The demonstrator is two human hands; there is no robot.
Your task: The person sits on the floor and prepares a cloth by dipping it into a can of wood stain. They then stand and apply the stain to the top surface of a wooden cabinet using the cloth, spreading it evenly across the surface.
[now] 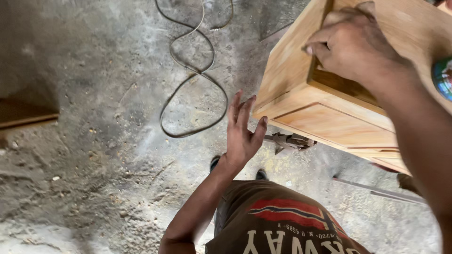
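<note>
From my feed, the one printed surface is the brown shirt [282, 221] at the bottom edge: a red flag-like patch with a dark stripe sits above pale block lettering, all upside down to me.

The wooden cabinet [329, 101] fills the upper right, pale and unfinished, tilted so one corner points down toward the floor, with a framed panel on its lower face.

My right hand [353, 42] sits on the cabinet's upper part, fingers curled over the edge of a recessed opening, knuckles up; that grip is closed on the wood, forearm running down the right edge.

My left hand [242, 129] hangs in the air just beside the cabinet's lower corner, palm turned toward it, fingers spread and straight; its grip is wide and holds nothing, not touching the wood.

On the dusty concrete floor [94, 141] a dark cable [195, 70] loops in a figure-eight left of the cabinet.
</note>
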